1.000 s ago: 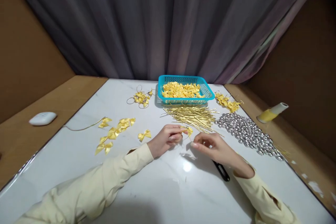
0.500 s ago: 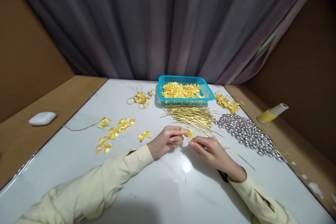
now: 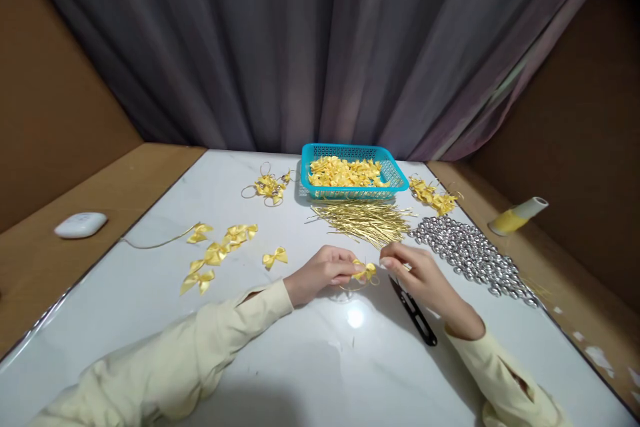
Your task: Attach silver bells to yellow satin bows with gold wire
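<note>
My left hand (image 3: 330,268) pinches a yellow ribbon bow (image 3: 367,271) above the middle of the table. A thin gold cord loops from the bow under my fingertips. Just to the right, apart from the bow, my right hand (image 3: 410,271) has thumb and forefinger pressed together; anything between them is too small to make out. Beneath that hand lie black thread snips (image 3: 414,312) on the table. Behind my hands is a pile of gold cord pieces (image 3: 367,220). A single yellow bow (image 3: 275,257) lies left of my left hand.
A blue basket (image 3: 355,193) of yellow bows stands at the back. Silver beads (image 3: 473,257) spread along the right. More bows (image 3: 217,255) lie left; corded bows (image 3: 270,188) and another bow cluster (image 3: 434,197) flank the basket. A white case (image 3: 81,225) and a yellow-white tube (image 3: 519,215) sit outside the table.
My right hand has drawn away from the bow to the right, uncovering the snips. My left hand has lowered slightly with the bow, and a cord loop now shows beneath it.
</note>
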